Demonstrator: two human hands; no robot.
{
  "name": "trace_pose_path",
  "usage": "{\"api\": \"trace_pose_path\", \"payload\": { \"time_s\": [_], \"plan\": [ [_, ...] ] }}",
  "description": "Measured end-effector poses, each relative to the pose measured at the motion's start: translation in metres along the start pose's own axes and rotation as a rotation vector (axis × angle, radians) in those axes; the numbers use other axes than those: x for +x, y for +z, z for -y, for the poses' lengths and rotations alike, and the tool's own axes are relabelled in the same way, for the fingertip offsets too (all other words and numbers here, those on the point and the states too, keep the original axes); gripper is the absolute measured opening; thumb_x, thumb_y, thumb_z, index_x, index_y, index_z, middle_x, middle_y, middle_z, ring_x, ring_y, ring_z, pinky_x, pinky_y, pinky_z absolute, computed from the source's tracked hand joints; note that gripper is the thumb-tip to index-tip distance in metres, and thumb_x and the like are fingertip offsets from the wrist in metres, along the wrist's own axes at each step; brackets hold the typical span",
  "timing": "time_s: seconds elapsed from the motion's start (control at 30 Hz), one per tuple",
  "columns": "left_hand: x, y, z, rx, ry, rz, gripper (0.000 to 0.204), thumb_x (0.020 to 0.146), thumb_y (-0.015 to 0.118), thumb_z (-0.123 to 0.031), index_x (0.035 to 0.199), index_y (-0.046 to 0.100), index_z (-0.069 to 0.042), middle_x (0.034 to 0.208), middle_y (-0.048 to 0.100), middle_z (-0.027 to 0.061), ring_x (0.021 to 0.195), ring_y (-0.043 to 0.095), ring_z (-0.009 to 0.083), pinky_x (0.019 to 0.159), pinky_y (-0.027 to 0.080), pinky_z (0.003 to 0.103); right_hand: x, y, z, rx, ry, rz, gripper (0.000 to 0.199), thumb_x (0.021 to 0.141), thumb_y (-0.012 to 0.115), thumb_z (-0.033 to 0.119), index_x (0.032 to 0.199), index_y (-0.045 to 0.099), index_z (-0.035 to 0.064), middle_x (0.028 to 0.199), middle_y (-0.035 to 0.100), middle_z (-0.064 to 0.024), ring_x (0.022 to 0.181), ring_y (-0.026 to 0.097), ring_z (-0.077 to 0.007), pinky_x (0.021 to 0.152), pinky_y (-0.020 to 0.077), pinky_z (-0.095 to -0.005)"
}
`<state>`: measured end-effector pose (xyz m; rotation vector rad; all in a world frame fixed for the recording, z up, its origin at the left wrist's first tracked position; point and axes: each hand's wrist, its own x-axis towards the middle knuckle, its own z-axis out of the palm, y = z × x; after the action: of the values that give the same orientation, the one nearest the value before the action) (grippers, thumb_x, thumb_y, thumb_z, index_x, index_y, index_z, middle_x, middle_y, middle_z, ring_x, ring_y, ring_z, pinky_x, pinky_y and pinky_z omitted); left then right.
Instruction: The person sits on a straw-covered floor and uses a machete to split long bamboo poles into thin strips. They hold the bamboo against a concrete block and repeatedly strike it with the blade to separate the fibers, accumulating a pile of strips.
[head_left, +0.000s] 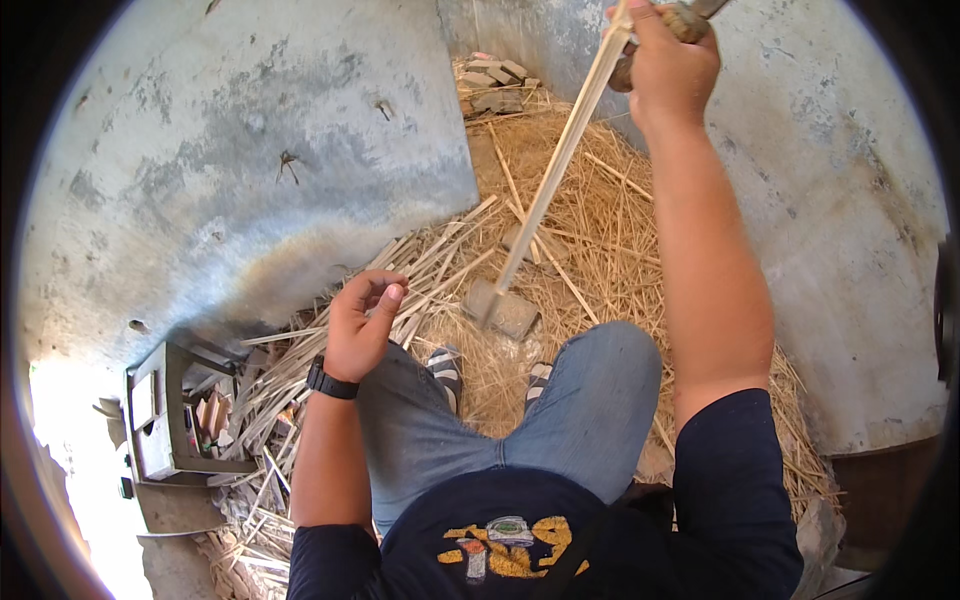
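Observation:
My right hand [676, 75] is raised at the upper right, closed around a wooden-handled tool [688, 22] whose metal part runs out of the picture. A long pale strip, bamboo by its look [565, 165], meets the same hand at its top end. It slants down to a stone block [512, 312] on the ground between my feet, its lower end blurred. My left hand [362, 318], with a black watch [331, 380] on its wrist, hovers over my left knee. Its fingers are loosely curled, the thumb is apart, and nothing shows in it.
Split strips [410, 280] lie piled to my left beside a wooden stool-like frame [165, 410]. Straw-like shavings [610, 220] cover the ground ahead. Stacked bricks [495, 80] stand at the back. Stained grey walls [250, 120] close in on both sides.

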<state>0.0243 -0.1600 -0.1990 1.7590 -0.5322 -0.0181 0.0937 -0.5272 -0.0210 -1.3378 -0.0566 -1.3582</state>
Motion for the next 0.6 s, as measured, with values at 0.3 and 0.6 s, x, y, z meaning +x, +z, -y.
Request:
{"api": "trace_pose_path", "payload": {
  "time_s": [0.3,0.6],
  "plan": [
    [-0.011,-0.002,0.008,-0.083,0.069,-0.099,0.024,0.103,0.061,-0.018,0.118,0.061,0.001,0.108,0.068,0.0083,0.101,0.065,0.0171,0.09,0.052,0.032,0.037,-0.033,-0.003,0.278,0.121,-0.277,0.023,0.096,0.063,0.0,0.109,0.048,-0.0118,0.099,0.066,-0.026,0.091,0.072,-0.0328,0.083,0.0661,-0.0477],
    [-0.016,-0.015,0.031,-0.104,-0.085,-0.311,0.037,0.102,0.064,-0.023,0.13,0.054,-0.001,0.131,0.056,0.0092,0.1,0.062,0.0146,0.08,0.052,0.028,0.066,-0.079,-0.02,0.401,0.327,-0.526,0.031,0.101,0.055,0.003,0.12,0.043,-0.0191,0.111,0.064,-0.0283,0.097,0.07,-0.0393,0.085,0.0633,-0.0534]
  ]
}}
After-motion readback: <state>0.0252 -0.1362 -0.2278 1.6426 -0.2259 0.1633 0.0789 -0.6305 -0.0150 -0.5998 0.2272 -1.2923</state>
